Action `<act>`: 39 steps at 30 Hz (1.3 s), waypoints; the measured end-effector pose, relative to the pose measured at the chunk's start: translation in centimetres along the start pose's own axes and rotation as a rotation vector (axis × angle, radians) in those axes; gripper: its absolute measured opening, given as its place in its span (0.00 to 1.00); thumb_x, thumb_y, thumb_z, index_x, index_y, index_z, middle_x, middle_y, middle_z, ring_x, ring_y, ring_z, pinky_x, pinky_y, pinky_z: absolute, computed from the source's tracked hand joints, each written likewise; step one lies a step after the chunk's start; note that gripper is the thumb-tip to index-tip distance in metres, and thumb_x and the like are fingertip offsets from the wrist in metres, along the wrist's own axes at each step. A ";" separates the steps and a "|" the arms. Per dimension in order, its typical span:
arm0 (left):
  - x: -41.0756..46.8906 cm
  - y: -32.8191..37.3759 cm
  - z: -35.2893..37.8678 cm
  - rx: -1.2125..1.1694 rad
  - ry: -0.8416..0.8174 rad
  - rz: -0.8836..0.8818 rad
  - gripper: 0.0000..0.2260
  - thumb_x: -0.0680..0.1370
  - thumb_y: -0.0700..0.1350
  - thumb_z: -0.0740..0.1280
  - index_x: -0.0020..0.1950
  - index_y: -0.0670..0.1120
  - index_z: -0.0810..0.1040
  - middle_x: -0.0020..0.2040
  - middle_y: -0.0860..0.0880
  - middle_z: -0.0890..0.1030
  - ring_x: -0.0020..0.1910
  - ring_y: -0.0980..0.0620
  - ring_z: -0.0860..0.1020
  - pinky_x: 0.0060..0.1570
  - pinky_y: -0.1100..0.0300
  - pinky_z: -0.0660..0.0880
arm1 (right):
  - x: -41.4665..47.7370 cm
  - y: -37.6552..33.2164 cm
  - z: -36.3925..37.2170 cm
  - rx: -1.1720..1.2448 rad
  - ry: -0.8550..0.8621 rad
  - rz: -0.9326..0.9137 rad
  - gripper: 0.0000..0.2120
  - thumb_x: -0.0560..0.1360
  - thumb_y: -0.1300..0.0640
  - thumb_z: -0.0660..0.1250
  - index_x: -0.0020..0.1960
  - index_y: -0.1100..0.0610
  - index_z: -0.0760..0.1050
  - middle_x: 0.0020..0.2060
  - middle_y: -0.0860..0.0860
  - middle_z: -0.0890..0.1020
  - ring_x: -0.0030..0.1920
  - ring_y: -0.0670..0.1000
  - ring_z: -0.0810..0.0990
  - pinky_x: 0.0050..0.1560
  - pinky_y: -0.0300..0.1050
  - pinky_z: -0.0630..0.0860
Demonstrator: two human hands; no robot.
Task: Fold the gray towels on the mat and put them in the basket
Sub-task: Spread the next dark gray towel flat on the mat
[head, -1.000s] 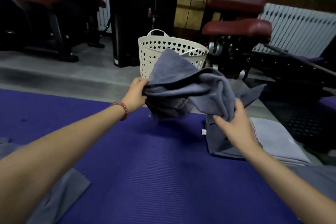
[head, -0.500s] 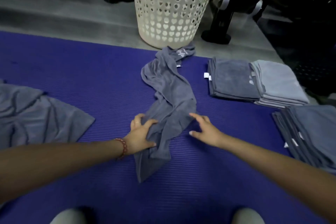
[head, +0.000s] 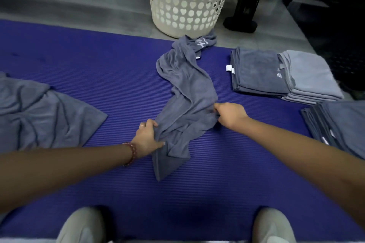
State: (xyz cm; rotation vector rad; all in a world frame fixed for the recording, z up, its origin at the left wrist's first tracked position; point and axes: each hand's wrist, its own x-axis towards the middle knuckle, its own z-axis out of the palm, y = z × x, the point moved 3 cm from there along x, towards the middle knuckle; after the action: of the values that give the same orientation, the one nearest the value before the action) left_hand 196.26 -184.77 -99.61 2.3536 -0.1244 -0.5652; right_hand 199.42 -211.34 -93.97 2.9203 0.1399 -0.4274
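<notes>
Gray towel [head: 187,92] lies bunched on the mat [head: 98,77], trailing away from both grips toward the basket [head: 187,2]. With the left hand [head: 147,139] and right hand [head: 230,114] each pinching its near folds, draw them apart, I'd judge, to flatten it.

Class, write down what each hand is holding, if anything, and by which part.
Both hold the crumpled gray towel on the mat: the left hand grips its left edge near the near end, the right hand grips its right edge midway.
</notes>
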 end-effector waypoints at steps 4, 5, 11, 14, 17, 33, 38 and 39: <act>-2.1 -1.1 0.1 -0.218 0.057 0.012 0.15 0.74 0.32 0.64 0.53 0.43 0.60 0.37 0.46 0.72 0.33 0.51 0.71 0.34 0.55 0.69 | -4.8 1.2 -0.3 -0.133 -0.015 -0.085 0.21 0.74 0.61 0.58 0.66 0.56 0.61 0.50 0.55 0.80 0.45 0.58 0.78 0.38 0.45 0.68; -2.5 -1.1 -0.2 -0.255 0.123 0.031 0.13 0.75 0.30 0.61 0.53 0.43 0.61 0.36 0.48 0.72 0.32 0.52 0.71 0.33 0.57 0.68 | -6.2 1.5 -0.2 -0.180 -0.021 -0.123 0.23 0.74 0.60 0.58 0.69 0.55 0.59 0.49 0.54 0.80 0.43 0.57 0.78 0.36 0.45 0.67; -5.8 -1.3 -2.8 -0.359 0.371 0.120 0.14 0.75 0.26 0.54 0.54 0.43 0.65 0.37 0.51 0.74 0.33 0.61 0.75 0.34 0.72 0.69 | -13.8 3.2 3.5 -0.276 0.045 -0.334 0.50 0.55 0.53 0.76 0.74 0.52 0.60 0.42 0.51 0.84 0.22 0.52 0.76 0.21 0.39 0.60; -7.0 -4.3 -2.4 -0.179 0.369 0.048 0.17 0.73 0.24 0.55 0.56 0.41 0.68 0.39 0.49 0.74 0.37 0.59 0.74 0.41 0.65 0.69 | -15.7 2.6 5.6 -0.146 -0.155 -0.351 0.37 0.75 0.52 0.61 0.78 0.48 0.45 0.59 0.52 0.78 0.46 0.55 0.81 0.38 0.45 0.68; -7.6 -7.1 -2.1 -0.100 0.338 -0.077 0.17 0.73 0.26 0.58 0.60 0.36 0.70 0.46 0.41 0.72 0.47 0.42 0.72 0.56 0.48 0.70 | -15.5 2.5 6.9 -0.069 -0.155 -0.334 0.25 0.79 0.46 0.51 0.75 0.49 0.57 0.61 0.51 0.76 0.54 0.55 0.79 0.48 0.47 0.74; -6.0 -6.7 -3.7 0.873 0.055 0.408 0.17 0.67 0.63 0.66 0.39 0.49 0.74 0.39 0.50 0.75 0.43 0.44 0.73 0.48 0.50 0.57 | -8.1 3.4 6.8 0.189 -0.271 -0.102 0.25 0.71 0.36 0.66 0.56 0.55 0.75 0.53 0.52 0.65 0.55 0.54 0.68 0.60 0.50 0.69; -6.8 -7.2 -4.1 0.781 -0.001 0.148 0.25 0.66 0.69 0.64 0.49 0.51 0.72 0.52 0.48 0.65 0.53 0.46 0.66 0.56 0.48 0.58 | -8.8 5.4 8.1 0.509 -0.280 0.174 0.24 0.70 0.43 0.71 0.58 0.56 0.71 0.54 0.52 0.62 0.53 0.53 0.71 0.57 0.46 0.70; -6.9 -7.3 -3.9 0.706 -0.013 0.101 0.23 0.67 0.64 0.69 0.51 0.49 0.70 0.53 0.48 0.63 0.53 0.46 0.65 0.56 0.49 0.60 | -9.0 5.3 8.5 0.551 -0.265 0.217 0.24 0.70 0.45 0.72 0.59 0.55 0.68 0.55 0.53 0.64 0.52 0.54 0.71 0.55 0.47 0.71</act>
State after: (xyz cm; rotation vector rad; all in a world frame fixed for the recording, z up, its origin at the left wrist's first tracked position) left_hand 191.27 -175.30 -99.36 2.9978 -0.5182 -0.5457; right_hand 189.14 -218.80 -98.46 3.3039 -0.3902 -0.9365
